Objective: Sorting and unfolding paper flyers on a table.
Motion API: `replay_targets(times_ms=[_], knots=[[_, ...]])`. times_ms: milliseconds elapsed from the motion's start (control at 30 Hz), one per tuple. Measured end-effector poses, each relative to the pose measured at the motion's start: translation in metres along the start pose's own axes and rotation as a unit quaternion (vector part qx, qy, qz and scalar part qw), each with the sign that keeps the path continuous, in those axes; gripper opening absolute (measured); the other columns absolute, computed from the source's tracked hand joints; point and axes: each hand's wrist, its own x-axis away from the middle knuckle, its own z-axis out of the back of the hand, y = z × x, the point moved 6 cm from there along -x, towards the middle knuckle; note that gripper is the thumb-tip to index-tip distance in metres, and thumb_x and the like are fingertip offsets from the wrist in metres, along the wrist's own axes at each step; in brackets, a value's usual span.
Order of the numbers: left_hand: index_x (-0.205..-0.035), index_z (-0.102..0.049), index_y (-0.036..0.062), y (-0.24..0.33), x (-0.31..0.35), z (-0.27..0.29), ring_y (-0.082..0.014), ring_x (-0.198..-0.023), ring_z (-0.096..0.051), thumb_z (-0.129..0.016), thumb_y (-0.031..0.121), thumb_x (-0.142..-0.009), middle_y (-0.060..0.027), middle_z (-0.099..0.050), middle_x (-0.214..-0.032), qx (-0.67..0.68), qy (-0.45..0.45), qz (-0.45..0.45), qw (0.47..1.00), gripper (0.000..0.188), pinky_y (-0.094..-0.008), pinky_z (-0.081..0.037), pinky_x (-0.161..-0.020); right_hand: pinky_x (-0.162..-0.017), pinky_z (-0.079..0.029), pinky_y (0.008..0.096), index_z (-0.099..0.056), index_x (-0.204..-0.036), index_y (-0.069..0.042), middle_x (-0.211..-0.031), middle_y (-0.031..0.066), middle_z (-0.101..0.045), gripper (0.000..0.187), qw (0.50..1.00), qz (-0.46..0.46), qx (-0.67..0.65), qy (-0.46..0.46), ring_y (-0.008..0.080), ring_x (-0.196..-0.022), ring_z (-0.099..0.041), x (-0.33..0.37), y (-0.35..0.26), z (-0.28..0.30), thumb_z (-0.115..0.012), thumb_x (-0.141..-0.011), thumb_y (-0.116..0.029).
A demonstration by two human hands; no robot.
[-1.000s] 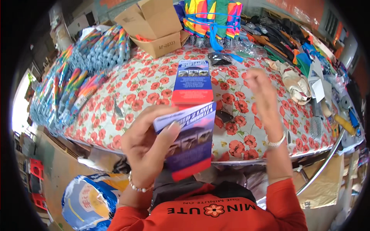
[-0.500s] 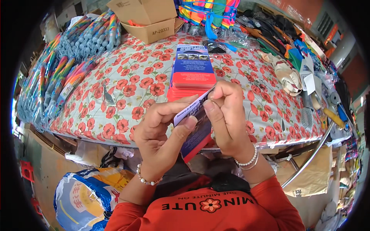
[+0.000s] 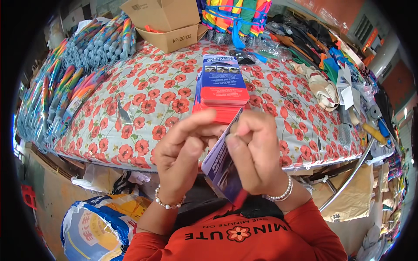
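A printed card point(image 3: 225, 172), purple-blue with a red lower end, hangs tilted in front of my chest. My right hand point(image 3: 257, 154) pinches its upper edge between thumb and bent fingers. Beside the card's left side is my left hand point(image 3: 178, 152), its thumb raised off the card and its index finger stretched toward the stack. Whether its other fingertips touch the back of the card is hidden. Just beyond both hands, a stack of similar blue and red cards point(image 3: 224, 82) lies on the table.
The table wears a floral cloth point(image 3: 143, 104). Bagged rainbow umbrellas point(image 3: 98, 43) are heaped at left. At the back stand a cardboard box point(image 3: 174, 39) and a tied colourful bundle point(image 3: 237, 17). Assorted umbrellas and wrapping crowd the right. A blue and yellow sack point(image 3: 98, 226) sits below left.
My left thumb has come off the card's face and the left fingers have loosened. The card, still in my right hand, has turned more edge-on and dropped slightly.
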Motion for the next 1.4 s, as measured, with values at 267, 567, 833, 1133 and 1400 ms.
replay_targets(times_ms=[267,567,833,1133,1400], knots=[[-0.097,-0.058,-0.0008,0.003,0.004,-0.005,-0.0107,-0.075,-0.052,-0.053,0.011,-0.088,-0.0108,-0.056,-0.093,-0.099,-0.031,-0.131,0.986,0.016,-0.0228,-0.042,-0.069,-0.069,-0.038,0.0237,-0.033,-0.104,0.001,-0.090,0.0064,-0.040,0.019,0.997,-0.030,-0.035,-0.065,0.0098,-0.074,-0.041,0.009,-0.002,-0.012,-0.040,-0.087,0.001],[-0.089,-0.053,0.0010,-0.010,0.008,0.006,-0.0098,-0.070,-0.048,-0.054,0.009,-0.087,-0.0085,-0.055,-0.086,0.155,0.050,0.026,0.986,0.009,-0.0200,-0.039,-0.062,-0.067,-0.040,0.0249,-0.040,-0.093,0.000,-0.084,0.0079,-0.045,0.007,0.982,-0.091,-0.163,-0.029,0.0119,-0.074,-0.045,0.010,0.012,-0.019,-0.044,-0.087,0.000],[-0.085,-0.058,0.0008,0.013,-0.002,0.005,-0.0138,-0.076,-0.053,-0.058,0.008,-0.083,-0.0078,-0.057,-0.084,-0.049,-0.078,-0.085,0.992,0.008,-0.0235,-0.043,-0.063,-0.063,-0.039,0.0307,-0.046,-0.083,-0.002,-0.071,0.0098,-0.050,0.005,0.992,0.101,0.071,-0.030,0.0209,-0.067,-0.047,-0.013,-0.015,-0.009,-0.050,-0.081,0.000],[-0.086,-0.058,-0.0024,0.015,0.001,-0.001,-0.0097,-0.074,-0.055,-0.058,0.006,-0.084,-0.0050,-0.059,-0.081,-0.028,-0.151,0.013,0.988,0.008,-0.0218,-0.044,-0.064,-0.073,-0.035,0.0319,-0.048,-0.101,-0.004,-0.083,0.0078,-0.051,0.020,0.954,0.167,0.189,-0.163,0.0216,-0.077,-0.046,-0.038,-0.024,-0.012,-0.053,-0.083,-0.013],[-0.089,-0.057,-0.0036,0.004,-0.001,0.010,-0.0061,-0.073,-0.054,-0.057,0.005,-0.085,-0.0043,-0.059,-0.080,0.068,-0.094,0.022,0.993,0.010,-0.0184,-0.044,-0.063,-0.075,-0.035,0.0246,-0.044,-0.103,-0.004,-0.098,0.0046,-0.045,0.025,0.959,-0.125,-0.252,-0.047,0.0101,-0.083,-0.042,-0.018,0.023,-0.022,-0.044,-0.092,-0.027]])
